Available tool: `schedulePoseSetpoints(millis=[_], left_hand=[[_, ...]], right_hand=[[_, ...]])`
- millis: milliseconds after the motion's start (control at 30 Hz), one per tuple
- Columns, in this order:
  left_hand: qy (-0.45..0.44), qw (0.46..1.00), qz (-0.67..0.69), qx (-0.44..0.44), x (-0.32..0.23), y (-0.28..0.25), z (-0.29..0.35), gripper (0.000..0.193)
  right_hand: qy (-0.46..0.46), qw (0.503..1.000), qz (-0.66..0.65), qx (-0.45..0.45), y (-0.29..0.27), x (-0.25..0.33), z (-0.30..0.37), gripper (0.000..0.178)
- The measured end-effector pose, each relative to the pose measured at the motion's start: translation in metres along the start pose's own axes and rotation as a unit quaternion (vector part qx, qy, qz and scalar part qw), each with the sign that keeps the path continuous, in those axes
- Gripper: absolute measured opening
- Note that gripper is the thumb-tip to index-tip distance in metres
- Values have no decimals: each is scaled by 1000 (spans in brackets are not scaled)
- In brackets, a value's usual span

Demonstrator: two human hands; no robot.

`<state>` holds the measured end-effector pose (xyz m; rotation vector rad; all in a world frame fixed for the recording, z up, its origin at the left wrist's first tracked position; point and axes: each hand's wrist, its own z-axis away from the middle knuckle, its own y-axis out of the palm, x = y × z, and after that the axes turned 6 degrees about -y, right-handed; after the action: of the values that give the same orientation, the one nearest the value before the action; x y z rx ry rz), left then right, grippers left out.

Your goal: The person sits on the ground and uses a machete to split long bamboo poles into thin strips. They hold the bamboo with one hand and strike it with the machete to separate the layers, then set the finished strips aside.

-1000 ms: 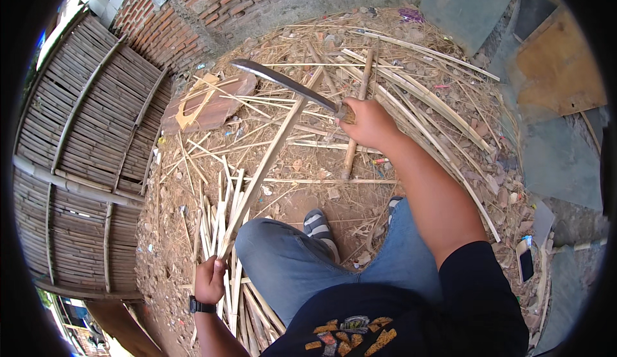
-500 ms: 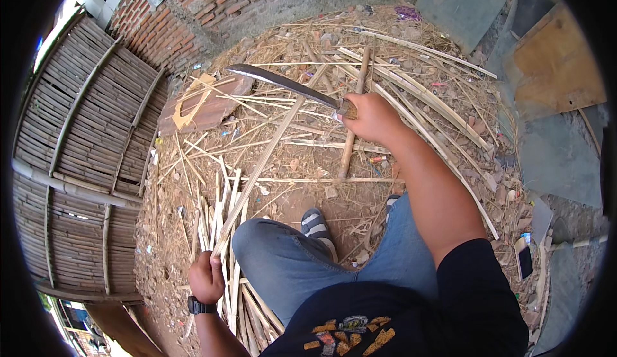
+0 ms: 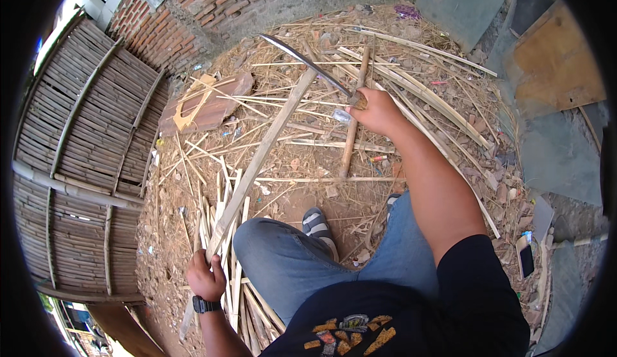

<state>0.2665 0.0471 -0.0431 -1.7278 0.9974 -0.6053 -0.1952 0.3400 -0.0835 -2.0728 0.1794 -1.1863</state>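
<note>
My right hand [image 3: 380,111] is closed around the wooden handle of a machete [image 3: 301,57], its long curved blade pointing to the far left. My left hand [image 3: 205,278] grips a long flat bamboo strip [image 3: 265,154] near its lower end, fingers wrapped round it. The strip slants up and away to the right, its wide face toward me. Its far end meets the middle of the blade in this view; whether they touch I cannot tell. Beside my left hand lies a pile of thin split bamboo strips [image 3: 226,193], partly hidden under the held strip and my knee.
A round wooden pole [image 3: 351,142] lies across scattered bamboo strips ahead. Further right are longer bamboo lengths [image 3: 430,103] and a phone [image 3: 525,257] on the ground. A bamboo panel [image 3: 77,119] stands left, a brick wall [image 3: 212,3] behind, grey sheets [image 3: 556,158] at right.
The machete has swung, its tip moving right and farther away, with my right hand shifting slightly right. The bamboo strip has been turned so its broad face shows.
</note>
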Motion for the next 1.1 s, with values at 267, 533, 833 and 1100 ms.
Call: schedulePoseSetpoints(millis=[267, 533, 833, 1100], left_hand=[[-16, 997, 69, -8, -10, 5, -1, 44], [18, 992, 118, 37, -2, -8, -6, 50], [29, 991, 119, 47, -5, 0, -2, 50], [20, 995, 65, 72, 5, 3, -1, 45]], right_hand=[[-194, 971, 94, 101, -3, 61, 22, 41], [-85, 996, 7, -3, -16, 23, 11, 44], [-258, 956, 116, 84, -18, 73, 27, 27], [-37, 999, 2, 17, -6, 18, 3, 48]])
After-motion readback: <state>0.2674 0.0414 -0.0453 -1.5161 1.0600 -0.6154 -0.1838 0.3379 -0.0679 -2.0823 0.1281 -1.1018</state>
